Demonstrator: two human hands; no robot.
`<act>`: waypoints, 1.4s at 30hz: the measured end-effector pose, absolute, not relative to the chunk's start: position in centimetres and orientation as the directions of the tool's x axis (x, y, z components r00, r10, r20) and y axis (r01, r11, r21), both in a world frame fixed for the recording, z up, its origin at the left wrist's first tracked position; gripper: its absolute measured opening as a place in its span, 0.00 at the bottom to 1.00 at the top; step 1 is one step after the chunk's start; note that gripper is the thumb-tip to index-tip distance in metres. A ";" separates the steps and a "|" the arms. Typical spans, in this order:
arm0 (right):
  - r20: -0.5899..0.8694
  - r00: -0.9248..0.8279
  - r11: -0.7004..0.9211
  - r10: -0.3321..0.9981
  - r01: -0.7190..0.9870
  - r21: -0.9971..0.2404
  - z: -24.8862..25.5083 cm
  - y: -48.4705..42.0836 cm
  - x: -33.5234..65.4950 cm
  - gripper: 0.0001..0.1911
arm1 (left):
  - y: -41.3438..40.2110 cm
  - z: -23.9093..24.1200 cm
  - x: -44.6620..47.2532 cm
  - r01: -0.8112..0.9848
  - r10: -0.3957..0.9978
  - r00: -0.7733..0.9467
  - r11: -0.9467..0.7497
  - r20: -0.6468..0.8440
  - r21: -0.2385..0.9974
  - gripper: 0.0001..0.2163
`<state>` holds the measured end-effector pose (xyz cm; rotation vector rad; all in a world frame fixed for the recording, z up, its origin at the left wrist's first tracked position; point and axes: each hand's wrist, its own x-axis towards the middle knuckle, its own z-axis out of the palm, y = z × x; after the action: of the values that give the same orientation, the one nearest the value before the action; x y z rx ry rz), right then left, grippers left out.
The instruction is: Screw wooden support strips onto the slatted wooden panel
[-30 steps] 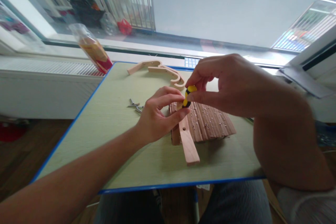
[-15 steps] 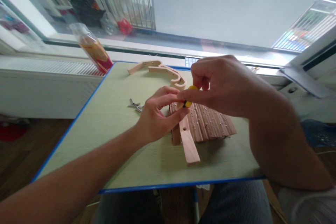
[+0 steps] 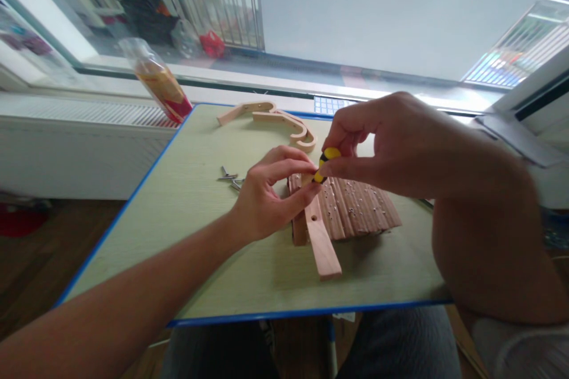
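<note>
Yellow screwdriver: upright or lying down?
Roughly upright: the right hand pinches the yellow screwdriver handle-up over the wooden slat, which the left hand steadies. Its tip is hidden.

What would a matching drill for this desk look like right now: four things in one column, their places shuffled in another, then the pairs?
Things
1. screwdriver
2. wooden strip
3. loose screws
4. plastic bottle

Places
A. beyond the far left corner of the table
B. on the tabletop, just left of the left hand
C. pinched in the fingers of the right hand
D. near end lying on the table, far end gripped by the left hand

Pairs: 1-C, 2-D, 3-B, 4-A
</note>
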<state>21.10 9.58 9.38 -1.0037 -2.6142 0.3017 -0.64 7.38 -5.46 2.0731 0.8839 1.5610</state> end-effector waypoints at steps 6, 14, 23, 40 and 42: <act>0.280 -0.627 0.683 0.727 0.701 -0.205 8.5 9.6 20.0 0.22 | 7.2 -5.2 -0.5 0.261 0.725 0.184 -0.687 0.663 0.678 0.12; 0.226 -0.713 0.741 0.664 0.586 -0.329 9.5 9.5 21.2 0.13 | 7.2 -5.1 -0.6 0.233 0.721 0.181 -0.692 0.669 0.683 0.07; 0.185 -0.760 0.758 0.623 0.528 -0.384 10.1 9.3 21.5 0.12 | 7.3 -5.3 -0.8 0.233 0.699 0.186 -0.714 0.690 0.660 0.08; 0.228 -0.671 0.705 0.705 0.630 -0.325 9.3 9.2 20.8 0.06 | 7.2 -5.1 -0.7 0.246 0.706 0.194 -0.707 0.681 0.663 0.09; 0.225 -0.666 0.699 0.712 0.640 -0.318 9.2 9.2 20.7 0.07 | 7.3 -5.1 -0.7 0.244 0.699 0.190 -0.714 0.689 0.656 0.09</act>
<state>20.66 9.19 9.24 -1.0605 -2.5781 0.3020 -0.73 7.27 -5.07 2.0711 0.8835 1.5371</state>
